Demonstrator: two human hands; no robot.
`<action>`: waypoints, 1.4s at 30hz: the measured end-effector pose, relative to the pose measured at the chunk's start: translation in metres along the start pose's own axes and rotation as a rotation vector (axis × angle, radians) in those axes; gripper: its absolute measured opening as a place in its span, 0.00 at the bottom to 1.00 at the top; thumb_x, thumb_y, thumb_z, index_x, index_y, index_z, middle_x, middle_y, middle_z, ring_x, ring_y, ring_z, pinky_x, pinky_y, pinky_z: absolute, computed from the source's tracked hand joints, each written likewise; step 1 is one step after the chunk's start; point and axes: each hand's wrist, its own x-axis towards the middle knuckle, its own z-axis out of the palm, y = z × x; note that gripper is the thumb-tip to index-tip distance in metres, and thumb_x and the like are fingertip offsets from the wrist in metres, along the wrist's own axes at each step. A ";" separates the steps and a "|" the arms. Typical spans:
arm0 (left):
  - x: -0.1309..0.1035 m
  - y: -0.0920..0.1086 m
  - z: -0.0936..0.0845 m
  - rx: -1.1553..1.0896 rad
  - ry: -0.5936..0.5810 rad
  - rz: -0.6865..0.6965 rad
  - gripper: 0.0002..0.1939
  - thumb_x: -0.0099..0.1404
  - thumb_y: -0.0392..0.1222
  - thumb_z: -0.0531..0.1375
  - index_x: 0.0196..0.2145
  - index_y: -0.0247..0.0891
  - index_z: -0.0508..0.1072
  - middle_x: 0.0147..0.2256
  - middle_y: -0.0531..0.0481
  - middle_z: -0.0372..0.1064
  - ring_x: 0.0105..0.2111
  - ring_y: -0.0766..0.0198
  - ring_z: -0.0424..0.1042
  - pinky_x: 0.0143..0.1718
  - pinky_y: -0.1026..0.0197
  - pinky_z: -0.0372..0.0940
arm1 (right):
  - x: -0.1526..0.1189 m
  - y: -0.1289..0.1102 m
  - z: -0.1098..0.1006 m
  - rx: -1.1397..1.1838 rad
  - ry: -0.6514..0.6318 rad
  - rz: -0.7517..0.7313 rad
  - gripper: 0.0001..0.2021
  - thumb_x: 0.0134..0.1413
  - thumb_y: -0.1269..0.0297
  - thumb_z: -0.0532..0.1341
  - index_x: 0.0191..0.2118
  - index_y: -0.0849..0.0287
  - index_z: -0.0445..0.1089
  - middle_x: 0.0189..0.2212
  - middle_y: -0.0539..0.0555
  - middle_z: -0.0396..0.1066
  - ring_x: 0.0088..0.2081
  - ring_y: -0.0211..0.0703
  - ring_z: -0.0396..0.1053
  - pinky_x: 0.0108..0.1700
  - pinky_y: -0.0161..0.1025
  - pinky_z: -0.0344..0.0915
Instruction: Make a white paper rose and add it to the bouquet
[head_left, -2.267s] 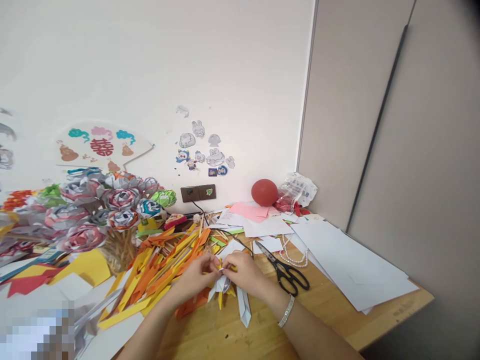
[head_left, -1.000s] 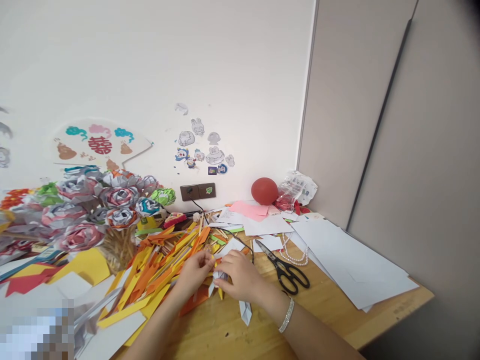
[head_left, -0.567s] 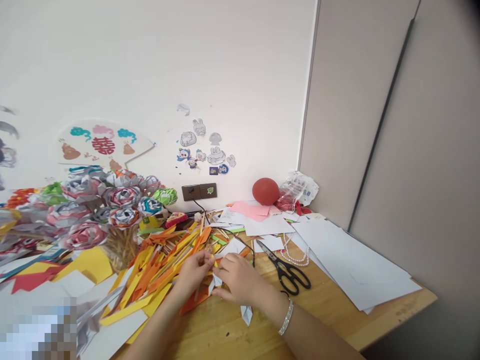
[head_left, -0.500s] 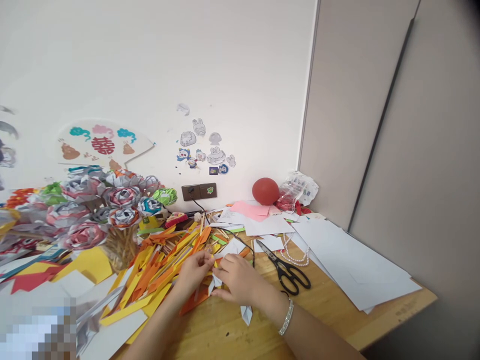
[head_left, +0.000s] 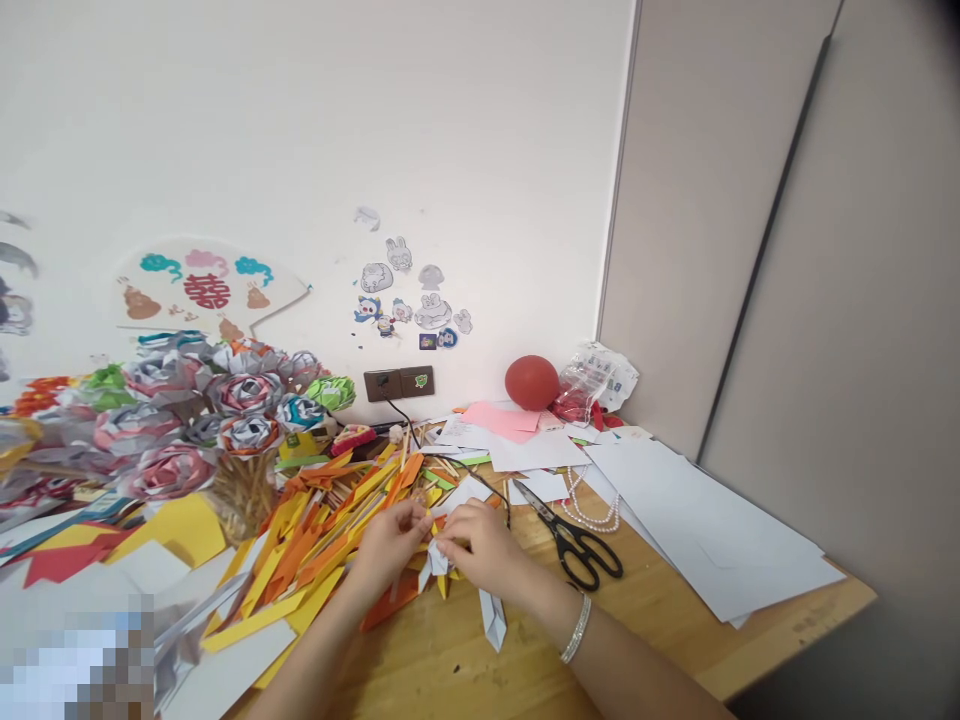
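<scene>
Over the wooden table, my left hand point(head_left: 396, 538) and my right hand point(head_left: 480, 548) come together around a small folded paper piece point(head_left: 437, 558), white with yellow points below it. The left fingertips are pinched at its upper left side. On its right side, my right thumb and fingers are closed on it. Part of the piece is hidden behind the fingers. A white folded paper strip point(head_left: 492, 622) with a pointed end lies under my right wrist, which wears a sparkling bracelet point(head_left: 576, 628). An orange folded paper point(head_left: 390, 598) rests just below my left hand.
Orange and yellow paper strips point(head_left: 300, 545) are heaped at the left, beside paper flowers point(head_left: 172, 470). Black-handled scissors point(head_left: 585, 555) lie right of my hands, near a bead string point(head_left: 592, 518). White sheets point(head_left: 697, 530) cover the right side. A red balloon point(head_left: 532, 382) sits at the back.
My right hand's fingers have curled in closer on the folded paper piece. More of its white and yellow parts now show below the hands, and more of the white strip shows.
</scene>
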 end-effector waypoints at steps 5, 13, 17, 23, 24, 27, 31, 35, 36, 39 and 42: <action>-0.001 0.001 0.002 0.005 -0.005 0.007 0.14 0.53 0.50 0.56 0.18 0.37 0.66 0.18 0.53 0.64 0.21 0.64 0.63 0.24 0.63 0.58 | 0.003 0.004 0.000 0.115 0.037 0.117 0.09 0.52 0.71 0.58 0.24 0.58 0.72 0.25 0.50 0.72 0.32 0.38 0.67 0.37 0.35 0.59; 0.001 -0.001 0.000 -0.050 0.007 -0.003 0.15 0.52 0.51 0.57 0.19 0.37 0.67 0.17 0.54 0.64 0.19 0.66 0.63 0.21 0.65 0.58 | 0.000 0.006 -0.006 -0.054 -0.040 -0.153 0.06 0.50 0.72 0.59 0.29 0.58 0.73 0.29 0.51 0.73 0.34 0.40 0.64 0.39 0.36 0.59; 0.003 -0.006 0.000 -0.078 0.003 -0.025 0.15 0.51 0.51 0.57 0.19 0.36 0.67 0.17 0.54 0.64 0.19 0.66 0.62 0.21 0.64 0.58 | 0.000 0.007 -0.010 -0.121 -0.076 -0.240 0.05 0.52 0.69 0.59 0.31 0.58 0.73 0.31 0.51 0.74 0.35 0.41 0.63 0.40 0.38 0.58; 0.000 0.009 -0.003 -0.189 -0.009 -0.097 0.17 0.47 0.55 0.59 0.18 0.37 0.66 0.17 0.53 0.65 0.19 0.65 0.65 0.24 0.63 0.60 | 0.002 0.005 -0.018 -0.044 0.041 -0.158 0.08 0.54 0.67 0.56 0.28 0.58 0.72 0.31 0.49 0.74 0.34 0.39 0.66 0.43 0.39 0.57; 0.000 0.011 -0.004 -0.205 -0.006 -0.106 0.18 0.47 0.56 0.59 0.18 0.37 0.66 0.16 0.53 0.65 0.19 0.65 0.65 0.24 0.63 0.60 | 0.002 0.004 -0.019 -0.024 0.050 -0.143 0.08 0.55 0.67 0.56 0.30 0.57 0.72 0.31 0.50 0.74 0.35 0.39 0.66 0.43 0.39 0.58; -0.001 0.014 -0.006 -0.222 0.004 -0.115 0.19 0.45 0.58 0.60 0.18 0.38 0.66 0.17 0.53 0.66 0.19 0.64 0.66 0.24 0.62 0.60 | 0.002 0.003 -0.021 0.017 0.023 -0.152 0.08 0.55 0.66 0.56 0.38 0.55 0.72 0.36 0.50 0.74 0.38 0.40 0.66 0.44 0.39 0.58; 0.001 0.011 -0.008 -0.207 0.015 -0.104 0.18 0.46 0.57 0.60 0.18 0.37 0.66 0.17 0.52 0.66 0.19 0.64 0.66 0.25 0.62 0.60 | 0.002 0.001 -0.022 0.034 -0.023 -0.183 0.08 0.54 0.65 0.57 0.33 0.55 0.74 0.37 0.50 0.74 0.39 0.41 0.65 0.45 0.40 0.58; 0.001 0.010 -0.007 -0.256 -0.012 -0.118 0.18 0.46 0.55 0.61 0.19 0.37 0.66 0.16 0.53 0.66 0.20 0.64 0.67 0.25 0.62 0.61 | 0.004 0.002 -0.022 0.082 0.075 -0.097 0.08 0.53 0.66 0.58 0.27 0.56 0.72 0.30 0.49 0.74 0.36 0.40 0.66 0.46 0.41 0.57; 0.001 0.010 -0.006 -0.271 -0.032 -0.123 0.18 0.46 0.55 0.61 0.19 0.37 0.66 0.16 0.53 0.66 0.20 0.64 0.67 0.25 0.62 0.61 | 0.005 0.003 -0.021 0.100 0.107 -0.034 0.07 0.52 0.65 0.58 0.28 0.57 0.72 0.30 0.50 0.74 0.36 0.40 0.66 0.46 0.41 0.57; 0.000 0.011 -0.003 -0.271 -0.113 -0.104 0.17 0.47 0.54 0.61 0.21 0.36 0.68 0.17 0.52 0.67 0.20 0.65 0.66 0.26 0.62 0.61 | 0.005 0.005 -0.018 0.267 0.121 0.226 0.10 0.48 0.64 0.61 0.39 0.56 0.71 0.33 0.51 0.73 0.37 0.42 0.68 0.41 0.39 0.61; -0.001 0.011 0.001 -0.255 -0.180 -0.059 0.17 0.49 0.54 0.61 0.22 0.35 0.70 0.19 0.52 0.68 0.21 0.65 0.67 0.26 0.63 0.61 | 0.004 0.007 -0.013 0.480 0.026 0.408 0.18 0.46 0.63 0.62 0.46 0.57 0.67 0.32 0.51 0.72 0.34 0.41 0.69 0.35 0.36 0.64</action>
